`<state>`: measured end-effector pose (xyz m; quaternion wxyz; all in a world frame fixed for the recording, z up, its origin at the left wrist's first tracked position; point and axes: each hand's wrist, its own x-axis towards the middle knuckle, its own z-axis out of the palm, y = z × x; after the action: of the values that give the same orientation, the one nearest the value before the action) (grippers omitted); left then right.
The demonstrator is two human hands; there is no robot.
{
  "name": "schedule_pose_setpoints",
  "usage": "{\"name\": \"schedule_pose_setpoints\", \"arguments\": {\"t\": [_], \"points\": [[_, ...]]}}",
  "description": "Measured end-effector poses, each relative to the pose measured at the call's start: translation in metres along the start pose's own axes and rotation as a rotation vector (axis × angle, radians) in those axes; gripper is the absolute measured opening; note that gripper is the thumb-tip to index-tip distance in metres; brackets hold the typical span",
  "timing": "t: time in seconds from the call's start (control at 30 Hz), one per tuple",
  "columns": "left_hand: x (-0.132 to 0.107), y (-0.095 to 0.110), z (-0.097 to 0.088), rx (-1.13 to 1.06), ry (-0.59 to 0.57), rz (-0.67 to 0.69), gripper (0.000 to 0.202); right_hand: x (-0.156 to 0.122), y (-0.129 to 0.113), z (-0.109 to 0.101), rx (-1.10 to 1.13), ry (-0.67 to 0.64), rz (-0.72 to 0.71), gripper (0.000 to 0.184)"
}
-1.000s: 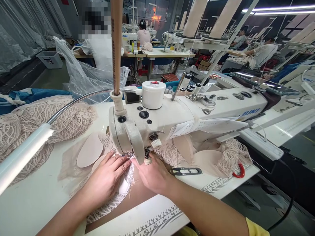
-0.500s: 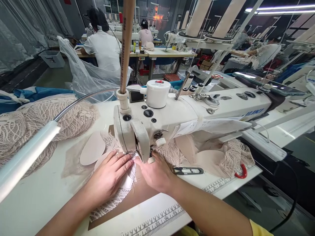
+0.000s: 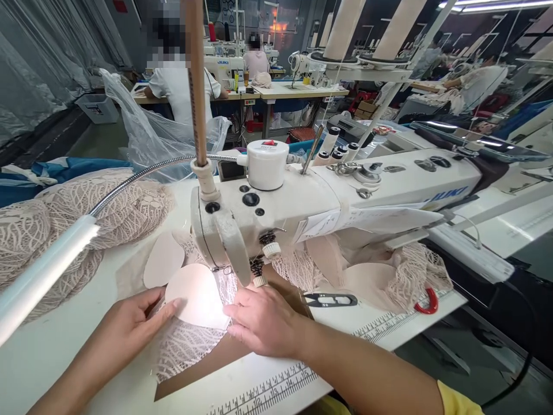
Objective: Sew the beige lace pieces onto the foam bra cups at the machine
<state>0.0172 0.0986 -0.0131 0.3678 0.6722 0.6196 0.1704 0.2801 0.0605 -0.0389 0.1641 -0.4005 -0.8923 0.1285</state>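
My left hand [image 3: 129, 325] pinches the left edge of a beige bra cup [image 3: 194, 295], thumb on top and fingers underneath. At the cup's lower right corner my right hand [image 3: 263, 317] is closed, its fingertips gripping the edge. Patterned lace [image 3: 188, 351] lies beneath the cup and shows below it and to its right. The needle end of the white sewing machine [image 3: 222, 268] is just above the cup's upper right side. A second beige cup [image 3: 163, 259] rests on the table, left of the held one.
Thread snips [image 3: 330, 300] and a red curved object [image 3: 427, 301] lie to the right. More lace pieces [image 3: 294, 268] sit behind my right hand. A lace pile [image 3: 125, 207] fills the left, near a lamp tube [image 3: 47, 276]. A printed ruler [image 3: 268, 397] runs along the front edge.
My left hand has moved left and down from the needle area and now grips the cup, which lies over the lace. My right hand has drawn slightly toward me, out from under the machine head.
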Motion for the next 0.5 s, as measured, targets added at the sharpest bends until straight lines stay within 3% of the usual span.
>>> {"name": "schedule_pose_setpoints", "arguments": {"t": [0.2, 0.33, 0.5], "points": [[0.012, 0.014, 0.017, -0.444, -0.21, -0.131, 0.053, -0.001, 0.0, -0.001, 0.022, -0.002, 0.009, 0.016], [0.018, 0.014, 0.018, -0.427, -0.394, -0.129, 0.051, -0.001, 0.001, 0.0, 0.018, 0.044, 0.062, 0.015], [0.018, 0.015, 0.015, -0.422, -0.418, -0.028, 0.046, 0.0, 0.002, 0.0, 0.008, 0.041, 0.09, 0.017]]}}
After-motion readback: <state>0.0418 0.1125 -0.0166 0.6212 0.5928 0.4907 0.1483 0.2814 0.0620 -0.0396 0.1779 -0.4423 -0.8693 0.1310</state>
